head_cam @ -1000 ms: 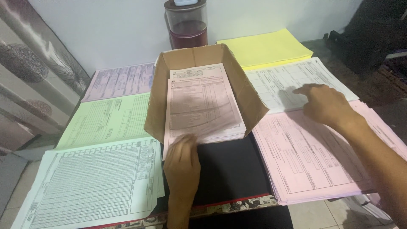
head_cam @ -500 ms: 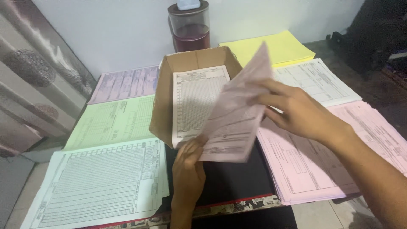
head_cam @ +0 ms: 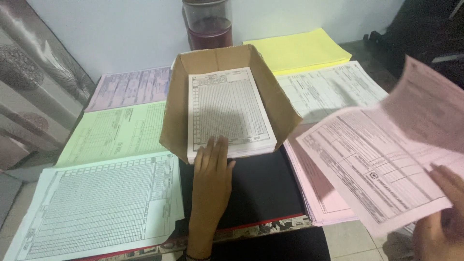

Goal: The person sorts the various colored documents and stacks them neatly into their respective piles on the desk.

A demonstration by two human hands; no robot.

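Head view: a pink sheet has been lifted clear of the cardboard tray since half a second ago and carried out to 4 o'clock, above the pink stack. It is pinched at its lower edge by the right hand, fingers closed on the paper. A white printed form is now exposed on top of the pile in the tray, where a pink sheet lay one second ago. The left hand is laid flat and open, fingertips pressed on the near edge of that white form, at 6 o'clock of the tray; its place is little changed.

Judged from this, the pink sheet was taken back out of the tray, so the collated pile is one sheet shorter.

Count: one tray; two hands; one loose pink sheet. Seven flat stacks are laid around the tray: lilac at 10 o'clock, green at 9, white grid at 7, yellow at 1, white at 2, pink at 4. One dark jar stands at 12.
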